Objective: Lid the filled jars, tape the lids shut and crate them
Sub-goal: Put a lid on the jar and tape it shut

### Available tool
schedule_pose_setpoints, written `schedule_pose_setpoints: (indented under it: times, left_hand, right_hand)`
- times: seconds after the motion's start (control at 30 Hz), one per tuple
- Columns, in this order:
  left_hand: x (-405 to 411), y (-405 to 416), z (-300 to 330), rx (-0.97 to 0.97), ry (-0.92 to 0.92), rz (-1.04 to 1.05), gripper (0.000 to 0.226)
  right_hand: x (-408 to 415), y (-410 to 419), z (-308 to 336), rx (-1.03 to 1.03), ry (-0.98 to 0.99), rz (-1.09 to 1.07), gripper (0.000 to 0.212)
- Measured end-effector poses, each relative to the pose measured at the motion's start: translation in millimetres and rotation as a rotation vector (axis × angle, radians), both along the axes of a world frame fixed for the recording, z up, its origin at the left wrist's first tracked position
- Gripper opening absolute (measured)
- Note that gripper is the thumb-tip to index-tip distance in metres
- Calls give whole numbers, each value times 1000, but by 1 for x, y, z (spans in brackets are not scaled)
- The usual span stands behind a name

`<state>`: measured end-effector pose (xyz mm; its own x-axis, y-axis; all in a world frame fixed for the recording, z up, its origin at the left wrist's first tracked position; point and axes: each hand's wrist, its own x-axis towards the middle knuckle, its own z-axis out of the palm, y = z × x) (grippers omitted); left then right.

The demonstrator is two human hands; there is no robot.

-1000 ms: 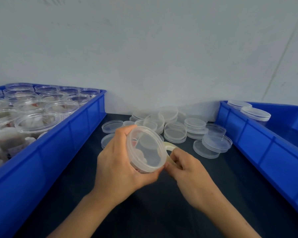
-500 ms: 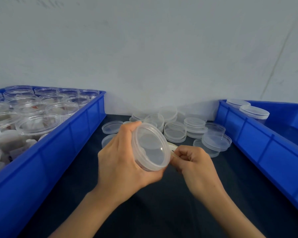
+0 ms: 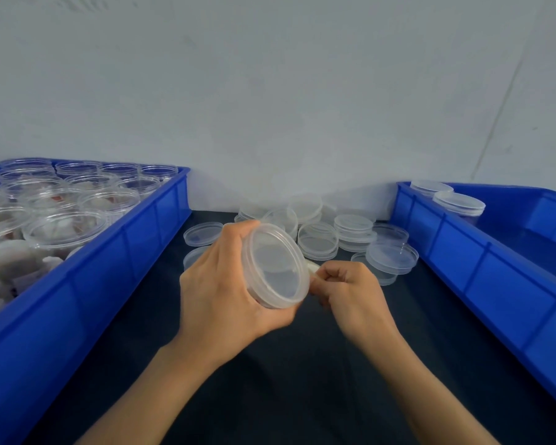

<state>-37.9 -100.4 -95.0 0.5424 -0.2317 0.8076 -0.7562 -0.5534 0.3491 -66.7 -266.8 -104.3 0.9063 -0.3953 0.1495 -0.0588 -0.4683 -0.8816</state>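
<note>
My left hand grips a clear lidded jar, tipped on its side so the lid faces up and to the right. My right hand is closed beside the jar's right edge, pinching a pale roll of tape that touches the lid's rim. Most of the roll is hidden behind the jar and my fingers. A blue crate on the left holds several open filled jars. On the right, a second blue crate holds two lidded jars at its far end.
Several loose clear lids lie in stacks on the dark table between the crates, just behind my hands. A pale wall rises behind the table.
The jar has turned further in my left hand, so its lid faces more to the right. My right hand has curled tighter and stayed at the jar's rim with the tape.
</note>
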Motion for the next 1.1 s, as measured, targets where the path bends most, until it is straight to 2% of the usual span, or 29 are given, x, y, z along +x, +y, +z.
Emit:
schedule_pose_setpoints:
  times: [0.4,0.97,1.1]
  left_hand:
    - [-3,0,2,60,53,-20,93]
    - [-10,-5,3,-36,187,-60,95]
    - [-9,-5,0,-52,221,-96,95]
  right_hand:
    - [2,-4,-2,26,12,-16,27]
    - [2,-3,4,29,46,-56,30]
    - [0,-4,4,13,56,-62,25]
